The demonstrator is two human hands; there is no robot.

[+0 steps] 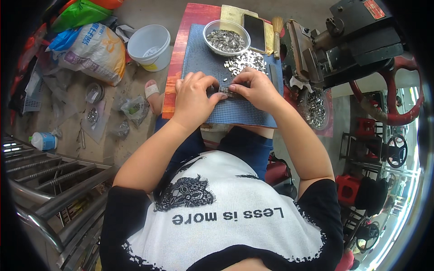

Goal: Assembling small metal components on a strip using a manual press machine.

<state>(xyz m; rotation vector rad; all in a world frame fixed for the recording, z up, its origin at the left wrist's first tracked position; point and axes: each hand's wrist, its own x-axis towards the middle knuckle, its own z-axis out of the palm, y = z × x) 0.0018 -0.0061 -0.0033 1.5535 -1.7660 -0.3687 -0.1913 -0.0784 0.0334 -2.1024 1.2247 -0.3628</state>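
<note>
My left hand point(193, 95) and my right hand point(258, 89) meet over a blue ribbed mat point(194, 49). Between their thumbs and fingertips is a small dark metal piece point(224, 91); its exact kind is too small to make out. The fingers of both hands are bent and pressed in around it. Just beyond my right hand lies a loose heap of small shiny metal parts point(246, 62), with one stray part close to my fingertips. Behind the heap stands a clear round tub point(226, 36) filled with similar small metal parts.
A phone point(254, 32) on yellow cloth and a small brush point(277, 36) lie at the mat's far right. A white bucket point(149, 47) stands left of the red board point(187, 18). On the right are a dark machine point(357, 40) and a tray of metal parts point(313, 108).
</note>
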